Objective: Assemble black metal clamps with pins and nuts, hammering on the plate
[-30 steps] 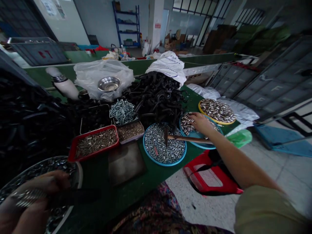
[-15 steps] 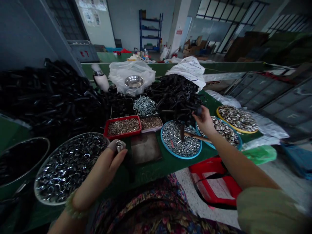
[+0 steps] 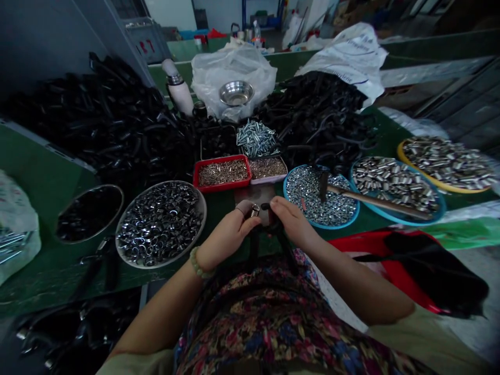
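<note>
Left hand (image 3: pixel 230 234) pinching small metal sleeve (image 3: pixel 255 210); right hand (image 3: pixel 291 224) gripping black bent part (image 3: pixel 273 229). Both held together over near edge of green table (image 3: pixel 47 182), beside tray of metal rings (image 3: pixel 160 223).

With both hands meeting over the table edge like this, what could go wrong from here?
The small metal sleeve, pinched by the left hand against the black part in the right hand, may slip and fall to the lap. The hammer lies across two blue trays; an elbow might knock it and scatter the nuts.
</note>
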`<action>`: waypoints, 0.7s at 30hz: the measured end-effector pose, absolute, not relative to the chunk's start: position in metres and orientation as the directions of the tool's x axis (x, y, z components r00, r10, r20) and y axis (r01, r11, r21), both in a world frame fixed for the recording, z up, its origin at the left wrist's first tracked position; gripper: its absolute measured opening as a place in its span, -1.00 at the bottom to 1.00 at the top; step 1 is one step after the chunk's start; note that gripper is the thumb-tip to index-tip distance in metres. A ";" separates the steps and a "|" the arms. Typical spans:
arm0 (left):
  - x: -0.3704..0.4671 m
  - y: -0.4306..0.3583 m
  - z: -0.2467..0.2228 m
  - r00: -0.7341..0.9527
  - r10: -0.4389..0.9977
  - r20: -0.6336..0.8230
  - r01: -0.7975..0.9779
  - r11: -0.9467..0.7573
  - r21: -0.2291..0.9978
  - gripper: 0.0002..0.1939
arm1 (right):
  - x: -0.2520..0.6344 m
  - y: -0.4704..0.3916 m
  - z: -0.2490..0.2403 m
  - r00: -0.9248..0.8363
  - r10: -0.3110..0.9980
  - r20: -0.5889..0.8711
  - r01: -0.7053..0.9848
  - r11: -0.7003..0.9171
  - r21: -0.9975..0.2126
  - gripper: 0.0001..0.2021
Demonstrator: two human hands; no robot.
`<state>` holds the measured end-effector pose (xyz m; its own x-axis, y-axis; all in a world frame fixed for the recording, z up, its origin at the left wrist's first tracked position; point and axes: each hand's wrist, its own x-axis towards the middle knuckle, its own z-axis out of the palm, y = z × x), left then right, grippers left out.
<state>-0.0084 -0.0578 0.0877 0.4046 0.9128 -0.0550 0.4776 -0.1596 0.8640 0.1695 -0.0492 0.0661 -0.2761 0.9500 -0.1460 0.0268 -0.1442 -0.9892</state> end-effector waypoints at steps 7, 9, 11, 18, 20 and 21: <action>-0.007 -0.057 0.085 0.408 0.906 -0.111 0.704 -0.235 0.671 -0.71 | 0.174 -0.046 0.079 -0.341 0.940 -0.007 0.266 0.089 -0.960 -0.59; -0.008 -0.057 0.085 0.436 0.890 -0.138 0.776 -0.293 0.559 -0.69 | 0.176 -0.044 0.081 -0.394 0.919 0.007 0.367 0.165 -0.915 -0.60; -0.007 -0.056 0.084 0.461 0.875 -0.151 0.792 -0.329 0.514 -0.68 | 0.175 -0.043 0.080 -0.410 0.912 0.013 0.409 0.197 -0.891 -0.61; 0.008 -0.054 0.076 0.378 0.926 -0.016 0.723 -0.284 0.630 -0.71 | 0.152 -0.063 0.057 -0.068 0.988 0.140 0.116 0.147 -0.982 -0.61; 0.005 -0.053 0.077 0.370 0.929 -0.016 0.708 -0.271 0.652 -0.73 | 0.151 -0.059 0.052 -0.090 0.987 0.130 0.068 0.136 -0.988 -0.59; 0.000 -0.053 0.078 0.372 0.928 -0.012 0.685 -0.266 0.678 -0.74 | 0.153 -0.051 0.049 -0.146 0.982 0.117 0.056 0.126 -0.990 -0.56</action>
